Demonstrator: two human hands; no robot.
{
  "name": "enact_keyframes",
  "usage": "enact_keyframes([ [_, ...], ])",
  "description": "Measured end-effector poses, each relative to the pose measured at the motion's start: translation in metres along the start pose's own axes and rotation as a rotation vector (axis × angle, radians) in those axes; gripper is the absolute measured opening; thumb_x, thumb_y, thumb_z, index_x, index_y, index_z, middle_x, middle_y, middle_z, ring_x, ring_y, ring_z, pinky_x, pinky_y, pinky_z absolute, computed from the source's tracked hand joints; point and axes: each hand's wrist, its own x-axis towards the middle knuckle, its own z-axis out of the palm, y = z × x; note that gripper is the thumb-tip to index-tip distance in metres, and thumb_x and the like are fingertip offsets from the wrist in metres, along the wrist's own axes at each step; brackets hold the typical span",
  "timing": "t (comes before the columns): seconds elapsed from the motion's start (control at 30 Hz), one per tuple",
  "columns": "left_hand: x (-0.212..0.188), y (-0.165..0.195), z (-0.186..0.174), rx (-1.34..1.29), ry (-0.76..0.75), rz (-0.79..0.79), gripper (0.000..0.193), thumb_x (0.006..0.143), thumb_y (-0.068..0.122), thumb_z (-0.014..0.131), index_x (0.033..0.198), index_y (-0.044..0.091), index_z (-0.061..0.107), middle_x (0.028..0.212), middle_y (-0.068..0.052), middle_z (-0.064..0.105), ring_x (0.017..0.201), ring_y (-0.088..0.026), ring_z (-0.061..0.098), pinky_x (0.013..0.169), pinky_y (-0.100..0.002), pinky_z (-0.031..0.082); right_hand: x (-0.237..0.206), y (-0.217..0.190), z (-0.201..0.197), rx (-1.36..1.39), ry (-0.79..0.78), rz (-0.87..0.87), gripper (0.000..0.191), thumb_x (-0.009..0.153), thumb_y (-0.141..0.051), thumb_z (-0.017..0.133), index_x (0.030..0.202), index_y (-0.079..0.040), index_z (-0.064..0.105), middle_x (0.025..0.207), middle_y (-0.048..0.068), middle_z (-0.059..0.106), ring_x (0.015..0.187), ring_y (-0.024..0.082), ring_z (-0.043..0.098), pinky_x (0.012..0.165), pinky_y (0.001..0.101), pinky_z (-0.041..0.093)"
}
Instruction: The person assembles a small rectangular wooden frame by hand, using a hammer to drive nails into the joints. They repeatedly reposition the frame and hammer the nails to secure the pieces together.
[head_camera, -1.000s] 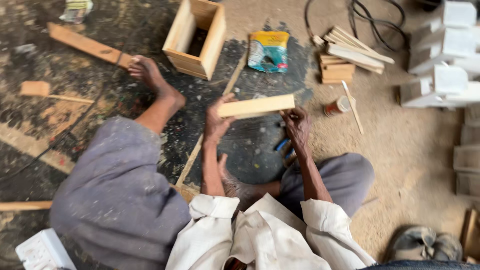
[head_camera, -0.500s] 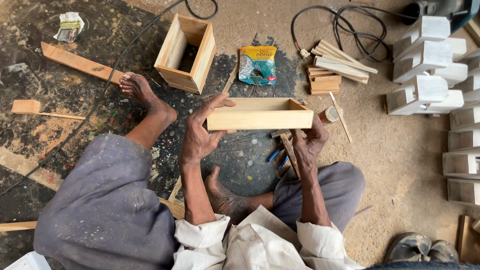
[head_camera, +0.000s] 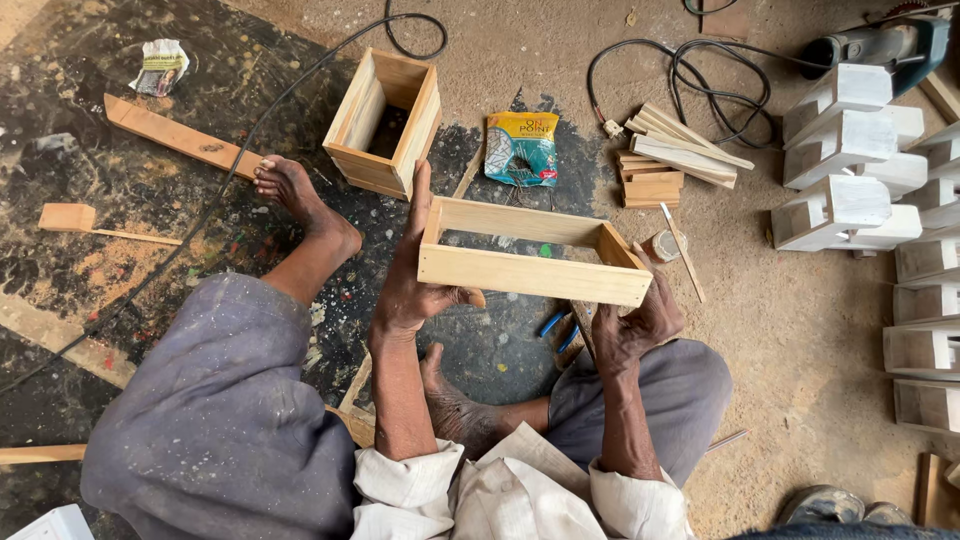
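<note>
Now the open wooden frame (head_camera: 535, 258), which a second ago showed only one long edge, is turned so its hollow faces up at the middle of the picture, lifted clear of the floor; the left hand (head_camera: 415, 275) lies flat along its left end with the thumb hooked under, and the right hand (head_camera: 640, 320) clasps its lower right corner, which I judge lets all four joints be checked. One finished wooden box (head_camera: 385, 120) stands at upper centre, one printed pouch (head_camera: 522, 148) beside it, one stack of short slats (head_camera: 665, 160) further right, and roughly ten white-painted blocks (head_camera: 850, 140) fill the right edge.
</note>
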Motion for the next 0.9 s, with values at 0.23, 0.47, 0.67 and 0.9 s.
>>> enact_keyframes([
  [0.23, 0.003, -0.008, -0.001, -0.013, -0.006, 0.029, 0.132, 0.061, 0.045, 0.091, 0.168, 0.018, 0.018, 0.175, -0.017, 0.008, 0.164, -0.035, 0.014, 0.136, -0.053, 0.027, 0.000, -0.012, -0.010, -0.047, 0.019, -0.094, 0.026, 0.106, -0.013, 0.074, 0.127, 0.003, 0.071, 0.124, 0.015, 0.073, 0.100, 0.022, 0.075, 0.079, 0.0328, 0.063],
  [0.47, -0.006, -0.014, 0.001, -0.023, 0.013, 0.022, 0.138, 0.059, 0.054, 0.089, 0.170, 0.020, 0.015, 0.175, -0.016, 0.006, 0.165, -0.034, 0.012, 0.137, -0.053, 0.026, 0.001, -0.023, -0.008, 0.049, 0.001, 0.065, 0.028, 0.099, -0.016, 0.074, 0.120, 0.002, 0.076, 0.120, 0.015, 0.077, 0.066, 0.005, 0.058, 0.051, 0.0216, 0.040],
  [0.67, -0.009, -0.024, 0.002, -0.034, 0.023, 0.014, 0.143, 0.057, 0.062, 0.087, 0.171, 0.021, 0.012, 0.175, -0.015, 0.004, 0.165, -0.034, 0.010, 0.137, -0.054, 0.024, -0.005, -0.018, -0.004, 0.088, 0.010, 0.086, 0.035, 0.101, -0.022, 0.076, 0.126, 0.002, 0.073, 0.111, 0.010, 0.076, 0.069, 0.003, 0.055, 0.051, 0.0206, 0.039],
  [0.9, -0.016, -0.027, 0.010, -0.053, 0.053, -0.031, 0.147, 0.056, 0.074, 0.082, 0.172, 0.021, 0.008, 0.176, -0.013, 0.002, 0.164, -0.033, 0.009, 0.135, -0.054, 0.024, -0.010, -0.015, -0.001, 0.100, 0.019, 0.126, 0.041, 0.100, -0.028, 0.077, 0.128, 0.002, 0.073, 0.108, 0.008, 0.078, 0.065, 0.001, 0.048, 0.052, 0.0200, 0.033],
])
